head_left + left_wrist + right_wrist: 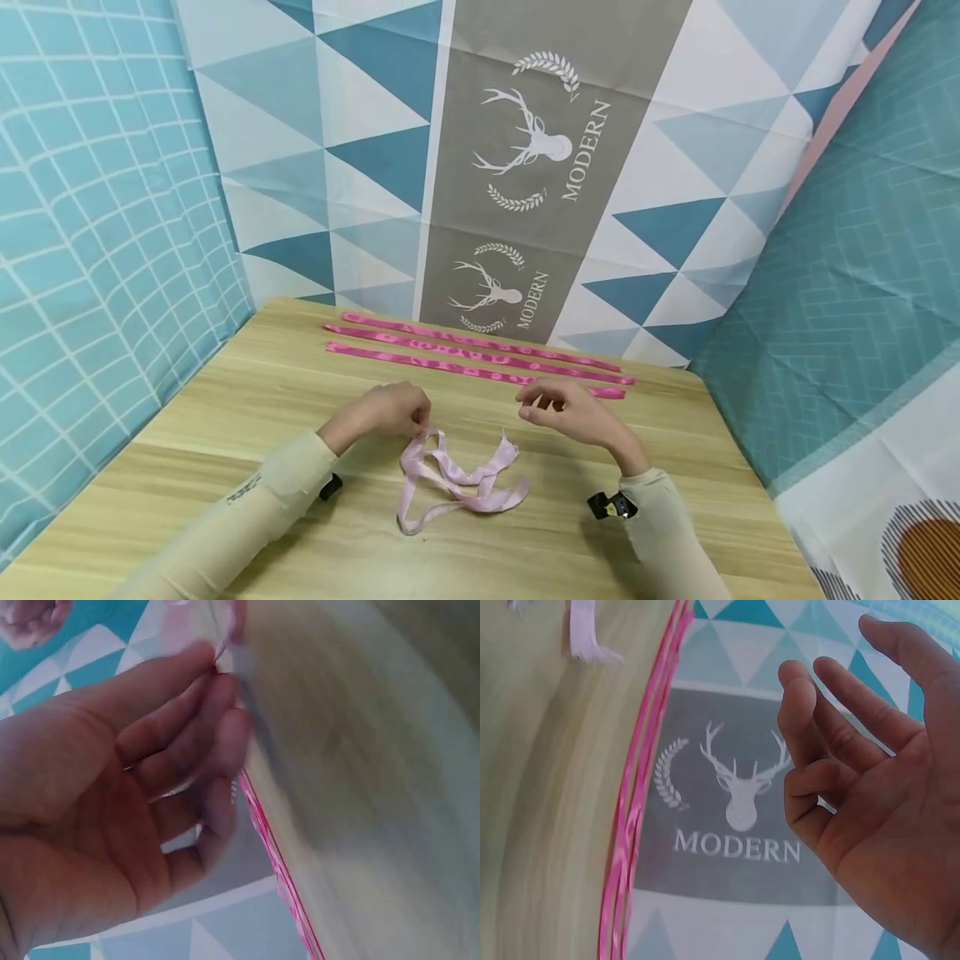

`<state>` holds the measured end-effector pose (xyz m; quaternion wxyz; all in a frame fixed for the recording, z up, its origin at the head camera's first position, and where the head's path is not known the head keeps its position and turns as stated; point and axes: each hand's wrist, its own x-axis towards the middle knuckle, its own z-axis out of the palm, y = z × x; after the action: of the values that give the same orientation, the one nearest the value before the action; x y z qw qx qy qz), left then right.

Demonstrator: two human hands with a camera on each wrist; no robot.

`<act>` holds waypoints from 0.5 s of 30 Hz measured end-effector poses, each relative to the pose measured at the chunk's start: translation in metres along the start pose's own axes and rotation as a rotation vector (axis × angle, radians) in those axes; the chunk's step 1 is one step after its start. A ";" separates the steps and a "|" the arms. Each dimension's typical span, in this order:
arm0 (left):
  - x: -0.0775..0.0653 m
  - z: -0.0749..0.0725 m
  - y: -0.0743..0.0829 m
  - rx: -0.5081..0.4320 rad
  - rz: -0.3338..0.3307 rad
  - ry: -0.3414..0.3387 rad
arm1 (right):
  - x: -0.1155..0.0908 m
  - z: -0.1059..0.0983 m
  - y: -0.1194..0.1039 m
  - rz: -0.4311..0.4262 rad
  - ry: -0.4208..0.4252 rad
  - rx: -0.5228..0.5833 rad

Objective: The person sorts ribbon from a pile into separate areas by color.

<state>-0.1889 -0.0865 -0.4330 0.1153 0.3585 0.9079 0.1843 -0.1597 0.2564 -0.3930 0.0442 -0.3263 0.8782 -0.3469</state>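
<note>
A pale pink ribbon (pixel 480 500) lies in loose loops on the wooden table, one frayed end pointing up toward the right hand. My left hand (pixel 390 408) pinches the ribbon's upper left part between thumb and index finger; the left wrist view shows the fingertips (pixel 214 660) closed on a thin bit of it. Beyond the ribbon, my right hand (pixel 570 408) hovers over the table with loosely bent fingers and nothing in them. In the right wrist view the frayed ribbon end (pixel 585 634) shows at the upper left, apart from the right hand (pixel 877 757).
Three darker pink ribbons (pixel 450 353) lie stretched side by side along the table's far edge, just past the right hand. Patterned cloth (pixel 375 167) hangs behind the table (pixel 300 550), and blue-green cloths flank it left and right.
</note>
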 end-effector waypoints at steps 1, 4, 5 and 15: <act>0.000 0.001 0.001 0.005 0.015 0.027 | 0.002 0.003 -0.001 -0.004 -0.011 0.006; 0.001 0.000 0.006 -0.002 0.070 0.115 | 0.007 0.013 -0.004 -0.003 -0.039 0.031; 0.001 -0.001 0.009 -0.007 0.086 0.146 | 0.009 0.017 -0.005 0.000 -0.045 0.040; -0.004 -0.015 0.052 0.023 0.070 0.496 | 0.027 0.048 -0.020 0.030 -0.105 0.157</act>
<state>-0.1599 -0.0579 -0.3972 -0.1215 0.3350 0.8973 0.2603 -0.1551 0.2015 -0.4126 0.1208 -0.3262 0.8497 -0.3963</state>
